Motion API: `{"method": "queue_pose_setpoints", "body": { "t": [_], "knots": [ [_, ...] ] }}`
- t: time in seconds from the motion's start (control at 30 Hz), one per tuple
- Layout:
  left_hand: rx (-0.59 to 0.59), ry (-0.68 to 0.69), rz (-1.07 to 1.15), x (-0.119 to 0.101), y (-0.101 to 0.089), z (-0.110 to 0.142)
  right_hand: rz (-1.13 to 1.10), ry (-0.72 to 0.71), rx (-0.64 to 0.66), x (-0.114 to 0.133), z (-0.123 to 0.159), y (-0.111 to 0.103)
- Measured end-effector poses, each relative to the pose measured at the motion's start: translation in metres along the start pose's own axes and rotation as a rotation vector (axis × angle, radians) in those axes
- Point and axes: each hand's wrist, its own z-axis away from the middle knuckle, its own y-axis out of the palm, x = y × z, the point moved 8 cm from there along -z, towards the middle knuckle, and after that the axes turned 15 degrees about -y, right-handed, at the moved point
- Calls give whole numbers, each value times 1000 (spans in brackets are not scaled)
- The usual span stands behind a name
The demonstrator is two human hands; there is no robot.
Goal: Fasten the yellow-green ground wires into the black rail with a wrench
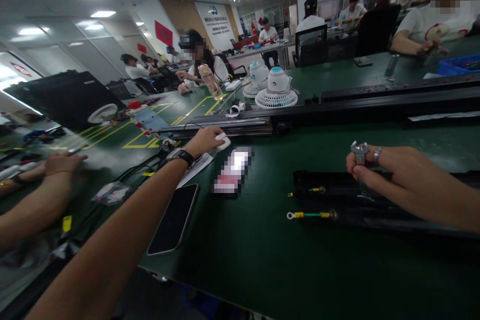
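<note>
Figure: Two hands above a dark-green, flat worktop (255,255), one with a silvery, fork-headed metal wrench (360,148).
At right of frame, the right hand (397,167) grips the wrench, head upward; near centre, the left hand (204,141) appears to pinch a small, white, rounded object (224,142). The step seems to be handling these; using the wrench would call for a steady grip. Near the wrench lie long black channels (367,216) and a yellow-sleeved green wire (317,215) with a ring-shaped metal lug (290,215).

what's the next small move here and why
Probably have the left hand let go of the white object: the right hand holds the wrench, and a freed left hand might steady the green wire with the ring terminal lying nearby.
</note>
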Motion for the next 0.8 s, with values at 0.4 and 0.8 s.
{"method": "queue_pose_setpoints", "body": {
  "t": [0.4,0.8],
  "knots": [
    [-28,-80,-48,4,18,-9,-9,-14,-7,2,-1,0],
    [-128,-80,-44,6,18,-9,-16,-25,7,4,-5,-2]
  ]
}}
